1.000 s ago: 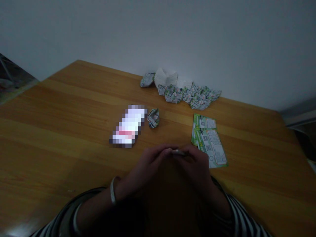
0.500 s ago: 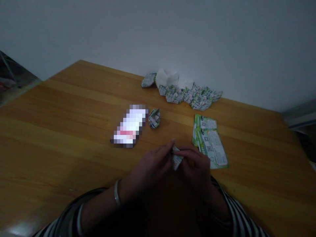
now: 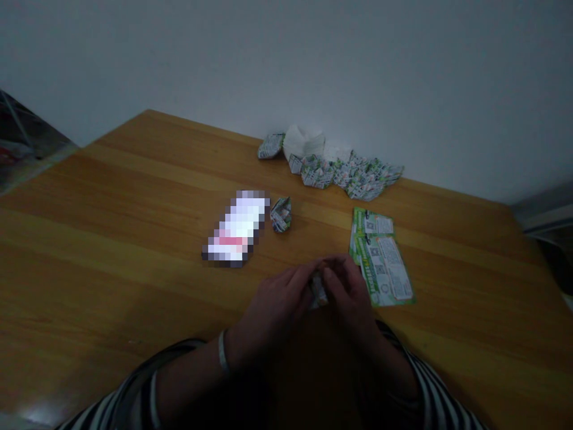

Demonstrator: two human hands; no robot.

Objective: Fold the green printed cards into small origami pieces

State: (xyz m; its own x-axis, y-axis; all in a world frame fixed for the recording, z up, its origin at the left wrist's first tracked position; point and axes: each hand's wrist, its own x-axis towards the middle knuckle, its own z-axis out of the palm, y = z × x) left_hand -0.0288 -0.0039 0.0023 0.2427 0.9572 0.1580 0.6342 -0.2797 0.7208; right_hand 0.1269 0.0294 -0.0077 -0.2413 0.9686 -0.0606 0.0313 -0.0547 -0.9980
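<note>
My left hand point(image 3: 274, 307) and my right hand point(image 3: 350, 294) meet over the near middle of a wooden table point(image 3: 111, 239). Both pinch a small folded piece of printed paper point(image 3: 319, 289) between their fingertips, so most of it is hidden. A silver bangle sits on my left wrist. One small folded paper shape point(image 3: 281, 214) stands on the table beyond my hands. Flat green printed leaflets point(image 3: 381, 257) lie just right of my right hand.
A heap of several folded paper shapes point(image 3: 340, 169) and a white crumpled tissue point(image 3: 304, 141) lie by the grey wall at the table's far edge. A blurred-out rectangular object point(image 3: 236, 228) lies left of the single folded shape. The scene is dim.
My hands have turned the folded paper and drawn closer around it; half a second ago more of it showed between my fingers. The view shifted slightly.
</note>
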